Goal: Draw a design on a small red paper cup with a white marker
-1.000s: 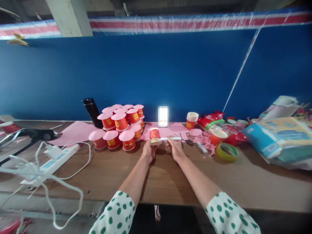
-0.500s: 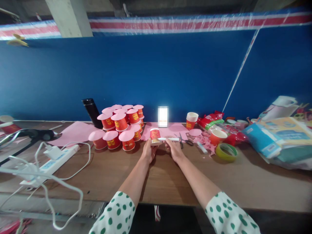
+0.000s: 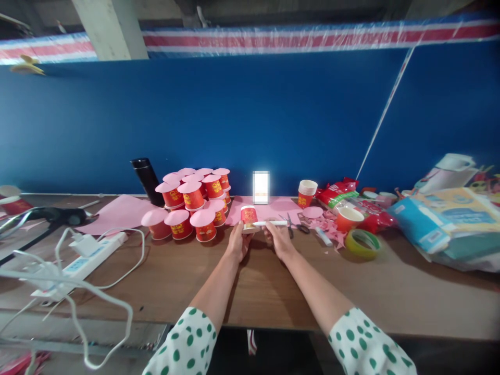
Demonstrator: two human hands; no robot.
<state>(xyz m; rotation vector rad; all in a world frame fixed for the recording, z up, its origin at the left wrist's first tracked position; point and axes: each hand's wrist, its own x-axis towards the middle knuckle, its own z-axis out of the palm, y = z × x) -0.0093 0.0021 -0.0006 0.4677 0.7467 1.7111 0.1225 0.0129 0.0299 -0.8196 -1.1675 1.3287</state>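
My left hand is closed around a red paper cup with gold print, held upside down above the table. A white pen-like stick, possibly a glue pen or marker, is pinched in my right hand; its left tip reaches the cup's lower side. Just behind both hands lies a pink paper sheet. Scissors with dark handles rest beside my right hand. To the left stand several upturned red cups, stacked in rows, topped with pink paper discs.
Right of the hands are a cup stack, pink paper scraps, a single cup, a tape roll and a blue-white package. At left are a black flask, a power strip and loose white cables.
Hardly anything differs. Both hands keep the cup and white stick in nearly the same place, and the view shifts very slightly.
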